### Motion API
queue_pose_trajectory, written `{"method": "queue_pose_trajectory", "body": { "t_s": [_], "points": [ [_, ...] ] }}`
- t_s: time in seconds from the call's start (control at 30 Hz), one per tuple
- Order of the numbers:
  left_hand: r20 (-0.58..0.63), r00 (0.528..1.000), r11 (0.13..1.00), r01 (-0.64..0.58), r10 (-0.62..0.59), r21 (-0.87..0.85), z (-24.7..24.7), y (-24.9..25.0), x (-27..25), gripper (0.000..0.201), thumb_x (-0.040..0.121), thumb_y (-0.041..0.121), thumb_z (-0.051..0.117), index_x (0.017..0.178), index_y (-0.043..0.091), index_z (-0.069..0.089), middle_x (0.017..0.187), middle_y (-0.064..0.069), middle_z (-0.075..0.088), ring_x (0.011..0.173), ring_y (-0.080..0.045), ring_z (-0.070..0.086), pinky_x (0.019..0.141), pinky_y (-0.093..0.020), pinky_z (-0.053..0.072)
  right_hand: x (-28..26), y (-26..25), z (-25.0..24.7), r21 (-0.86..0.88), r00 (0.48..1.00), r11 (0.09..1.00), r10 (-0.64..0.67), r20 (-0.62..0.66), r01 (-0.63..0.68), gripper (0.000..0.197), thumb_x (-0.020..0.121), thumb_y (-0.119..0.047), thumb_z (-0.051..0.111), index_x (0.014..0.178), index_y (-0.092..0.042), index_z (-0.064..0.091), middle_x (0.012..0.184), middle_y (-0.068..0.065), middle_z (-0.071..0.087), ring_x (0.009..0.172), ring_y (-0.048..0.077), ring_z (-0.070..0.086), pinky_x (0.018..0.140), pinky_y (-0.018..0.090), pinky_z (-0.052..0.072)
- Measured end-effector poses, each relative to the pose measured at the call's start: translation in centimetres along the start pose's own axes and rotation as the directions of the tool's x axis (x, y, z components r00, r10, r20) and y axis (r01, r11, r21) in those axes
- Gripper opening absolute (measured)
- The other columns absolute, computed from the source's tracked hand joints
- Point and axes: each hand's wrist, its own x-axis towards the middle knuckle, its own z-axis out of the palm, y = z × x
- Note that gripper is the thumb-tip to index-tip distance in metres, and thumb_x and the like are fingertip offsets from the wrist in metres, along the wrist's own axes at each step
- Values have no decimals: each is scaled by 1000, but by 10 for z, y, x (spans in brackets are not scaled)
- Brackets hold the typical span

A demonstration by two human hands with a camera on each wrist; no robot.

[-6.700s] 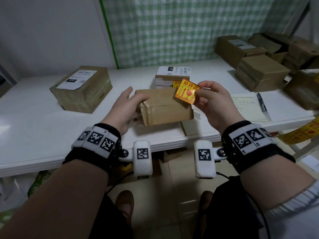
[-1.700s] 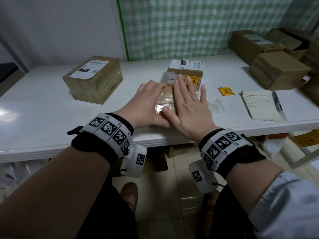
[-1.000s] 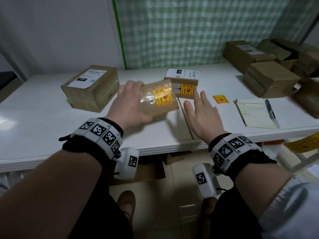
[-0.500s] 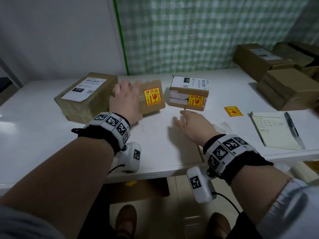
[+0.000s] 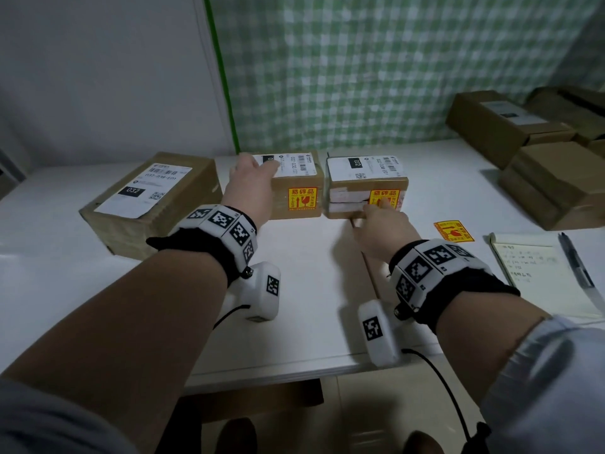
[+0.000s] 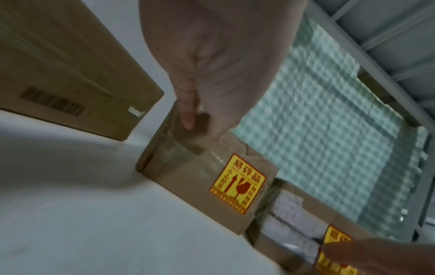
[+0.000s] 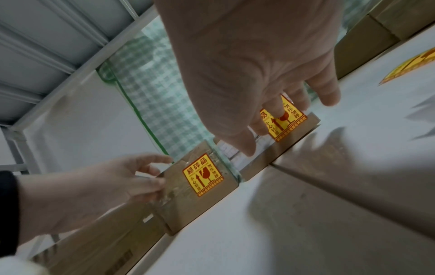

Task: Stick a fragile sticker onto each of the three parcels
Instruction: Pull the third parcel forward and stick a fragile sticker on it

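Observation:
Two small brown parcels stand side by side at the back of the white table (image 5: 311,290). The middle parcel (image 5: 294,204) has a yellow fragile sticker (image 5: 302,198) on its front. My left hand (image 5: 252,185) grips its left end, fingers over the top and thumb (image 6: 188,111) on the side. The right parcel (image 5: 347,188) also bears a fragile sticker (image 7: 292,119). My right hand (image 5: 373,224) is open, with straight fingers (image 7: 275,109) touching that sticker. A large parcel (image 5: 147,198) with no sticker in view lies at the left. One loose fragile sticker (image 5: 453,231) lies to the right.
A notepad (image 5: 540,273) with a pen (image 5: 576,263) lies at the right front. Several more brown boxes (image 5: 550,181) are piled at the back right. A green checked sheet (image 5: 393,70) hangs behind the table.
My left hand has carried the stickered parcel from the front to the back and set it beside the right parcel. My right hand has reached forward to the right parcel's sticker.

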Motion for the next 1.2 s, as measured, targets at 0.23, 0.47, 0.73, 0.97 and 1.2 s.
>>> {"method": "queue_pose_trajectory", "body": {
  "t_s": [0.23,0.47,0.73,0.97,1.2],
  "points": [
    [-68,995,997,71,-74,-34,-30,-13,-5,50,91,24,54,138,19,40,135,-17,38,126,-33,37,104,-41,34,-5,-18,0,-8,996,996,-87,21,87,38,89,-24,47,123,-9,52,127,14,52,116,34,51,92,38,44],
    [-100,832,827,554,-545,99,-73,-86,-26,82,69,60,62,134,16,39,141,-23,35,132,-42,29,109,-57,20,-26,-47,0,50,989,988,-145,1,145,35,88,-27,47,118,-13,58,120,13,62,110,31,56,78,32,42],
    [121,796,804,593,-594,43,-83,-106,-47,95,67,56,74,143,25,28,145,-21,33,136,-38,23,113,-45,17,-51,-73,0,48,980,979,-200,11,199,39,90,-30,49,122,-10,58,124,11,61,112,29,57,88,36,47],
    [74,757,757,653,-649,-39,-82,-107,-60,77,54,42,77,121,21,45,128,-21,39,119,-37,33,91,-41,31,-68,-80,-3,29,967,967,-255,26,254,43,92,-29,48,132,-13,52,137,8,54,125,26,50,97,34,42],
    [-143,824,802,469,-548,-371,-98,-80,-78,71,46,44,71,111,28,49,117,-12,49,112,-31,32,78,-32,24,-87,-85,-8,118,963,956,-269,-18,269,46,91,-29,49,134,-14,50,137,7,54,126,25,49,103,35,42]
  ]
}}
